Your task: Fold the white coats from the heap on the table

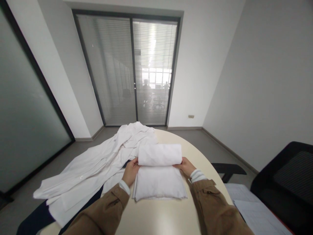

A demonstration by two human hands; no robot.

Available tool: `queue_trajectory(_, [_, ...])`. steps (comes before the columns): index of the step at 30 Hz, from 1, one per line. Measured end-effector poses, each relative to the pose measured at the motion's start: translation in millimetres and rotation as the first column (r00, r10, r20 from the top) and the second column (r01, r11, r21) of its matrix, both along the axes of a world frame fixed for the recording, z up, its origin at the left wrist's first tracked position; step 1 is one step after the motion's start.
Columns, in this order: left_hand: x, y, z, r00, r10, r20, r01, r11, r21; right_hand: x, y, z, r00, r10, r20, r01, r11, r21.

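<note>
Evidently the cloth (160, 171) is held at both ends of its roll (160, 155) so that the fold runs level: the left hand (130, 171) pinches the near left corner, the right hand (186, 167) the near right one, both grasping the roll. A grip at each end probably spreads the pull evenly, where one hand alone might let it skew. The cloth lies on the table (168, 217), between the hands, a place that seems to suit equal reach from either side. The pile (97, 163) sits off to the left, perhaps to leave the middle for handling; part of it lies over dark fabric (36, 215). Whether the pile touches the roll is hard to tell.

As for looks, the cloth is plain white: a thick, rounded roll at the far end, a flat, squarish panel (160, 182) at the near one. Layers peep out slightly uneven along the panel's left and near edges, with soft creases. Roll and panel look like one piece, though the join is hidden.
</note>
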State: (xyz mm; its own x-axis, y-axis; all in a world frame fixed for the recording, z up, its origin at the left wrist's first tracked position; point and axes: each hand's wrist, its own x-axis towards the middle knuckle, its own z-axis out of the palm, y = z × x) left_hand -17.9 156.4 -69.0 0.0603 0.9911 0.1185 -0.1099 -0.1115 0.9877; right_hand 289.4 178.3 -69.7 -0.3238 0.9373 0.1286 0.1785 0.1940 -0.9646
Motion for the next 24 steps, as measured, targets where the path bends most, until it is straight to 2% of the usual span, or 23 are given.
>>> queue_trajectory(2, [1,-2,3.2,1.0,0.018,0.0,-0.018,1.0,0.017,3,1,0.1,0.998,-0.056,0.036,0.054,0.997,0.058])
queue_trajectory(4, [2,-4,5.6,1.0,0.025,0.011,-0.026,0.999,0.034,6,3,-1.8,0.995,-0.089,0.039,0.086,0.994,0.063])
queue_trajectory(8, [3,-5,5.7,0.992,0.036,0.123,-0.039,0.999,0.018,7,6,-5.3,0.993,0.016,-0.114,-0.031,0.991,-0.131])
queue_trajectory(10, [3,-4,3.3,0.987,0.045,0.153,-0.043,0.999,-0.013,4,5,-4.6,0.987,0.026,-0.16,-0.049,0.988,-0.145])
queue_trajectory(14, [3,-2,-0.9,0.995,0.072,0.063,-0.067,0.995,-0.069,-1,2,-2.8,0.986,-0.078,-0.148,0.062,0.992,-0.11])
queue_trajectory(17, [4,-3,-1.8,0.997,0.056,0.056,-0.051,0.995,-0.089,-2,2,-5.9,0.983,-0.122,-0.135,0.103,0.985,-0.14])
queue_trajectory(21, [4,-2,-6.8,0.991,0.09,0.102,-0.077,0.989,-0.124,-2,3,-11.7,0.963,-0.151,-0.225,0.092,0.964,-0.251])
queue_trajectory(24, [1,3,-11.5,0.991,0.106,0.084,-0.096,0.988,-0.119,-2,4,-13.2,0.947,-0.147,-0.287,0.065,0.959,-0.276])
